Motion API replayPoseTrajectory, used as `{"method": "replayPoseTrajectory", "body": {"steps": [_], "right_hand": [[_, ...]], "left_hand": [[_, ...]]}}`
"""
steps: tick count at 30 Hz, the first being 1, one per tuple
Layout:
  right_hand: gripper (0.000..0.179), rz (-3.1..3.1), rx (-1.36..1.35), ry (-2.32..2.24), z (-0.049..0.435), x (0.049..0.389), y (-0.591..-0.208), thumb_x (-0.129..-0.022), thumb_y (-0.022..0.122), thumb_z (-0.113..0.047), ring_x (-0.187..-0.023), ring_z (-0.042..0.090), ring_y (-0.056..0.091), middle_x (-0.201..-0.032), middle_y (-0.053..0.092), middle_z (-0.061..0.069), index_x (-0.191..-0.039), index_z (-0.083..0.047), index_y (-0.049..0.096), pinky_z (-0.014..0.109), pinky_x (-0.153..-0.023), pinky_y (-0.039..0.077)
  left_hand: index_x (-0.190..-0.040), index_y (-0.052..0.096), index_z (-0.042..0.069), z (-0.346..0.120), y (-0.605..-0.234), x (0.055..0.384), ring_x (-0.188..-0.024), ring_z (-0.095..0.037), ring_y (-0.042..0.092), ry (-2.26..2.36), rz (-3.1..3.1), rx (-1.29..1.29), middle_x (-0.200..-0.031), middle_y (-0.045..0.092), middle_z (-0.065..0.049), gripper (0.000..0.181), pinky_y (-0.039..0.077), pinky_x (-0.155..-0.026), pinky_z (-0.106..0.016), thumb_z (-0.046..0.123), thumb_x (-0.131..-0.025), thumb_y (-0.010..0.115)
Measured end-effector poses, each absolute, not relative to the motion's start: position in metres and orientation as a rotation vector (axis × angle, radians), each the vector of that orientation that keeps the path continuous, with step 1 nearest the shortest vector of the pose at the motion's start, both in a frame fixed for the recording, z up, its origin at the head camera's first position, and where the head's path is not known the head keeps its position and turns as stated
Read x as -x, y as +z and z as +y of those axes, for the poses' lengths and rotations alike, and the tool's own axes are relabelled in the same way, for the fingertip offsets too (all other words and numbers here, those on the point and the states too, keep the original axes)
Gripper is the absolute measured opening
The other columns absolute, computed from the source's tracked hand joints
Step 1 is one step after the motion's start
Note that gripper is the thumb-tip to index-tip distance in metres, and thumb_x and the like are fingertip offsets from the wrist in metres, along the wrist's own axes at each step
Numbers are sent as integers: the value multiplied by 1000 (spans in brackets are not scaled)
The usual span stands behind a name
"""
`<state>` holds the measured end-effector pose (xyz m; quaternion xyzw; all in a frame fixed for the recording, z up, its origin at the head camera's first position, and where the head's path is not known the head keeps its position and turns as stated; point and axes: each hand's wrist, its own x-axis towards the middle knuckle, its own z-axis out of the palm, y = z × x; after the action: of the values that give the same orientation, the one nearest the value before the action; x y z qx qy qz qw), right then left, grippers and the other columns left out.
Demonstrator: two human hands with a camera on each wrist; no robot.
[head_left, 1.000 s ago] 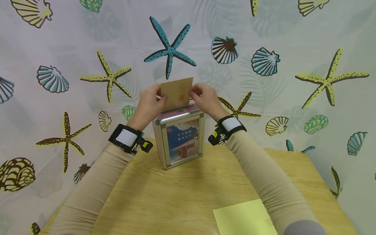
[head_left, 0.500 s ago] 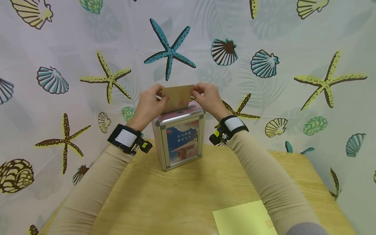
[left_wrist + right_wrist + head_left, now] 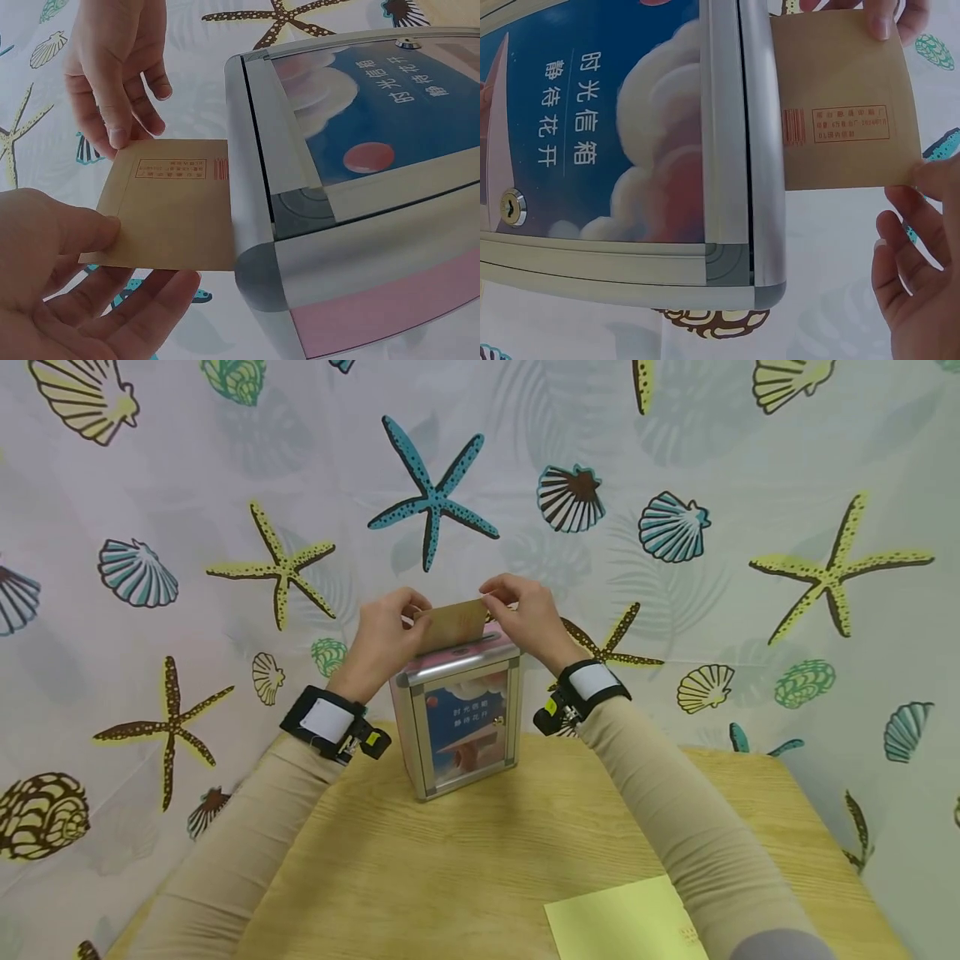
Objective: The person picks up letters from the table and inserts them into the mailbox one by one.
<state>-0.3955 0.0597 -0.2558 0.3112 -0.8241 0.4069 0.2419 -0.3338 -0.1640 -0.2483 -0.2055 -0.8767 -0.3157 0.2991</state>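
A brown paper envelope [image 3: 452, 624] with red print stands upright in the top slot of a silver-framed letter box [image 3: 471, 722], its lower part hidden inside. My left hand [image 3: 385, 633] pinches the envelope's left edge, thumb on the front and fingers behind, as the left wrist view shows. At the opposite upper corner, my right hand [image 3: 531, 617] holds the envelope between thumb and finger. Seen from the right wrist, the envelope's printed face [image 3: 847, 112] sticks out past the box's metal edge [image 3: 767, 150].
The box stands at the back of a wooden table [image 3: 450, 877]. A yellow paper sheet [image 3: 618, 922] lies at the front right, partly under the right forearm. Its small keyed lock [image 3: 513, 208] sits on the box door. Behind hangs a shell-patterned cloth [image 3: 615, 435].
The envelope has sunk further down into the slot, so less of it shows above the box. Both hands have stayed on it, coming lower with it.
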Motion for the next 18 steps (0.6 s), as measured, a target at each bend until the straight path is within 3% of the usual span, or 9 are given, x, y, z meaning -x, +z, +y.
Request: {"method": "replayPoseTrajectory", "body": {"steps": [8,14,18], "right_hand": [[15,-2265,-836,1047,60,396,-264,-98,58,-13,-90,20,63,-101,72,9,-108,-7,68,39,-79,53],[16,-2310,-844,1010,59,401,-272,-98,58,-12,-88,20,63,-102,71,10,-108,-5,68,39,-79,53],[16,-2375,-844,960,57,402,-277,-98,58,-15,-93,18,62,-104,70,8,-108,-7,69,40,-84,52]], "left_hand": [[-100,65,4,-158,-255,336,-83,-26,64,-824,-2382,521,-98,70,-16,12,55,-72,-43,14,-94,61],[-101,66,7,-155,-254,337,-76,-21,62,-813,-2419,425,-95,69,-11,14,51,-60,-37,17,-94,59],[-101,71,7,-155,-254,337,-78,-18,63,-788,-2453,422,-94,71,-9,16,52,-62,-36,16,-94,60]]}}
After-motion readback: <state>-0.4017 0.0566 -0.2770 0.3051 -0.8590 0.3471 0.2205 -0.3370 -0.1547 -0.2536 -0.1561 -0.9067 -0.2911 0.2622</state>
